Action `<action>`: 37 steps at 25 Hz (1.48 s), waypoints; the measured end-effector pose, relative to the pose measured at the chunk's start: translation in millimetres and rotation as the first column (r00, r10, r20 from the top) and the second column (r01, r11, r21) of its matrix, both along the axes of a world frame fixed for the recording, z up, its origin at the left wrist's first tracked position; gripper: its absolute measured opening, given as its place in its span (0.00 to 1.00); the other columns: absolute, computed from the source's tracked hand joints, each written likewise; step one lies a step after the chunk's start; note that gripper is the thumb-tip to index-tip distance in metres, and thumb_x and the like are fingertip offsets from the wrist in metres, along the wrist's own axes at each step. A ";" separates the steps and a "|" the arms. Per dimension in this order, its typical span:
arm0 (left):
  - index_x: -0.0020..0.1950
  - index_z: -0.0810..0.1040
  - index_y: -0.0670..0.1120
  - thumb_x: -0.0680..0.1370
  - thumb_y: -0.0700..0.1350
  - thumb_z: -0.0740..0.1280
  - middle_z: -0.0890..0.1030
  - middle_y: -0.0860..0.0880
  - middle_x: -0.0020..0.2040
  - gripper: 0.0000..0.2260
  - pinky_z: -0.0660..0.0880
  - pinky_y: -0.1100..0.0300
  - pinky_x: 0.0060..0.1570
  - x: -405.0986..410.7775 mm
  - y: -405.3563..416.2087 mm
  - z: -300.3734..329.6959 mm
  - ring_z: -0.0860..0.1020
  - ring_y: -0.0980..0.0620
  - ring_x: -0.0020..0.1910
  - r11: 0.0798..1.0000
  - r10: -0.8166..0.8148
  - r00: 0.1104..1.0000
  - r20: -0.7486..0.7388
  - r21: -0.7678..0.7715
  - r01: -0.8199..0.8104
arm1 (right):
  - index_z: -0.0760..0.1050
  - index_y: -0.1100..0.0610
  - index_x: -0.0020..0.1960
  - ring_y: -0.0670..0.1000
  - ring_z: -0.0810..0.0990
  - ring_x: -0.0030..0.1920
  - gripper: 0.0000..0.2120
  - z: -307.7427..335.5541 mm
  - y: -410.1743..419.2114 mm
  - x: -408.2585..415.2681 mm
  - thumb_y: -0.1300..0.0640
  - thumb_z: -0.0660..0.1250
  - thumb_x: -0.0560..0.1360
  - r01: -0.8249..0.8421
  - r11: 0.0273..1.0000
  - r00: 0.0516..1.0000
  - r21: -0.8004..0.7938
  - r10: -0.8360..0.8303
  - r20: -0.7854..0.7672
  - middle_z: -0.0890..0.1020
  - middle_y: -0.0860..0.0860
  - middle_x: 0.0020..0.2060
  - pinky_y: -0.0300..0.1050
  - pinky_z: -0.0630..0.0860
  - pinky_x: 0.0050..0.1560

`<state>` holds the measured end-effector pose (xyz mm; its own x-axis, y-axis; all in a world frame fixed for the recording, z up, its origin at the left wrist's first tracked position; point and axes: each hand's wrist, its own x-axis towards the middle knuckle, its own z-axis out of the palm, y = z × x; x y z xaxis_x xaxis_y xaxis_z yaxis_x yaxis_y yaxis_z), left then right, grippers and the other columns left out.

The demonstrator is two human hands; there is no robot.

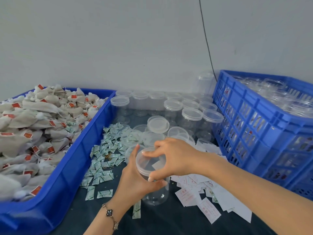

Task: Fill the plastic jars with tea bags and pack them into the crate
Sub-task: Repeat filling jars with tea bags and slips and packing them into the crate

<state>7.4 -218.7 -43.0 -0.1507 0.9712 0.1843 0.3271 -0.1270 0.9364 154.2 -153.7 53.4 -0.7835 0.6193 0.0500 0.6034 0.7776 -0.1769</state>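
Both hands meet on the clear, empty-looking plastic jar (153,189) standing on the dark table (162,223): left hand (135,182) wraps its smooth, light, likely slippery wall, right hand (172,156) fingertips pinch the translucent round lid (150,161).

A clear plastic jar (155,192) stands upright and empty on the dark table, its clear lid (149,161) on top. Tea bags (33,133) with red tags fill the blue bin (67,175) at left; the blue crate (254,124) at right holds jars.
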 end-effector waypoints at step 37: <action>0.60 0.68 0.55 0.55 0.50 0.81 0.82 0.55 0.51 0.37 0.78 0.57 0.50 10.5 -1.7 -18.5 0.81 0.55 0.52 0.998 -0.065 0.986 0.153 0.032 0.061 | 0.66 0.47 0.67 0.59 0.69 0.60 0.28 25.2 -42.4 -35.7 0.32 0.56 0.73 0.151 0.963 0.920 0.221 -0.219 0.325 0.68 0.55 0.67 0.50 0.69 0.50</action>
